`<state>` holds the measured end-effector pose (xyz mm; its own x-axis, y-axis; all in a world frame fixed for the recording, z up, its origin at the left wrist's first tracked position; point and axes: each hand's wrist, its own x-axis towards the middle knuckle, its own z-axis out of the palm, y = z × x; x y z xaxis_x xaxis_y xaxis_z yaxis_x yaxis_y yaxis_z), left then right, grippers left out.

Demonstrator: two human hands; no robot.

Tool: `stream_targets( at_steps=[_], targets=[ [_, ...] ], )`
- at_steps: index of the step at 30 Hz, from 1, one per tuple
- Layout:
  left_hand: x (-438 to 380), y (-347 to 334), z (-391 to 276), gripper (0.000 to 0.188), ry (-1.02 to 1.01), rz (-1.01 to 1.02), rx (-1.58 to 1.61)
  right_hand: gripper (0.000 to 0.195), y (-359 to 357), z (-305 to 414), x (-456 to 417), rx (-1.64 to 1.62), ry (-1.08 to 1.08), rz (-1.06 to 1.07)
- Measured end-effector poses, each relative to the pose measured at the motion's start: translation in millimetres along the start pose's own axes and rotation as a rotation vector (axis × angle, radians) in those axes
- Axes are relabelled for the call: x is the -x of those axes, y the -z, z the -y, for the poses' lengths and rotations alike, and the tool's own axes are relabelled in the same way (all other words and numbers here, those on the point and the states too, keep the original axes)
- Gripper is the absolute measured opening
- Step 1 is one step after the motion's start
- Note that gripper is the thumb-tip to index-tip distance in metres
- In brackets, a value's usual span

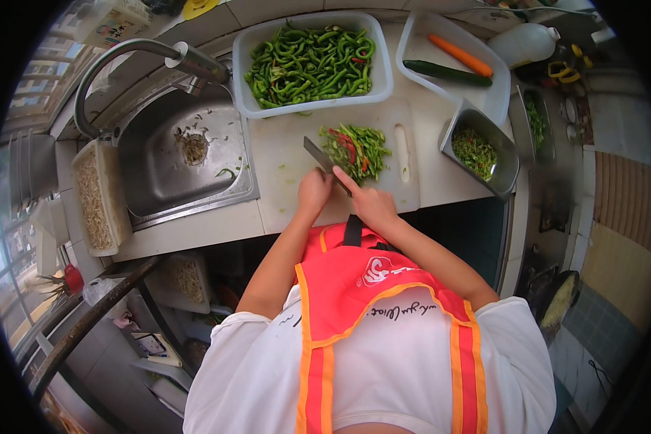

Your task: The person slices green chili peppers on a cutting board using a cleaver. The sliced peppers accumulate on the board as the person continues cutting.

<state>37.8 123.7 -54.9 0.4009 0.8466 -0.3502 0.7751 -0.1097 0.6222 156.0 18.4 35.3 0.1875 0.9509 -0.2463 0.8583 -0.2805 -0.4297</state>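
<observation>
A kitchen knife with a broad dark blade (319, 154) slants over the white cutting board (274, 157). My right hand (376, 206) is at the knife's near end, its index finger stretched along the blade; the handle is hidden. Curled fingers of my left hand (313, 191) are against the blade's left side; whether they grip it cannot be made out. Right beside the blade lies a pile of cut green peppers (371, 149), with a few red pieces (345, 144) on top. Small green scraps dot the board to the left.
Behind the board stands a white tub (382, 81) of whole green peppers. Another tub (496, 97) holds a carrot (461, 54) and a cucumber (447, 73). A steel pan (504, 176) with chopped greens sits at right. At left are a sink (163, 179), a curved faucet (81, 92) and a filled container (116, 211).
</observation>
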Motion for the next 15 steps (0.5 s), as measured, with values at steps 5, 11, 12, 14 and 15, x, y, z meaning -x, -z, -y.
stream_targets(
  at_steps=[5, 11, 12, 14, 15],
  targets=[
    [0.4, 0.9, -1.6, 0.026, -0.033, 0.027, -0.026, 0.074, -13.4, -6.5, -9.6, -0.090, -0.005, -0.058],
    [8.2, 2.2, -0.6, 0.027, 0.016, -0.034, 0.029, 0.073, -6.8, 1.9, -12.9, -0.075, -0.072, 0.005],
    [10.5, 6.8, 1.1, 0.027, 0.029, -0.045, 0.065, 0.072, -8.8, 0.1, -13.6, -0.099, -0.075, -0.015],
    [12.6, 13.6, 1.7, 0.028, 0.035, -0.012, 0.075, 0.071, -14.1, -7.4, -12.6, -0.147, -0.082, -0.057],
    [16.4, 15.1, 2.7, 0.028, 0.037, 0.035, 0.050, 0.071, -11.0, -8.0, -10.4, -0.147, -0.076, -0.043]
  ],
)
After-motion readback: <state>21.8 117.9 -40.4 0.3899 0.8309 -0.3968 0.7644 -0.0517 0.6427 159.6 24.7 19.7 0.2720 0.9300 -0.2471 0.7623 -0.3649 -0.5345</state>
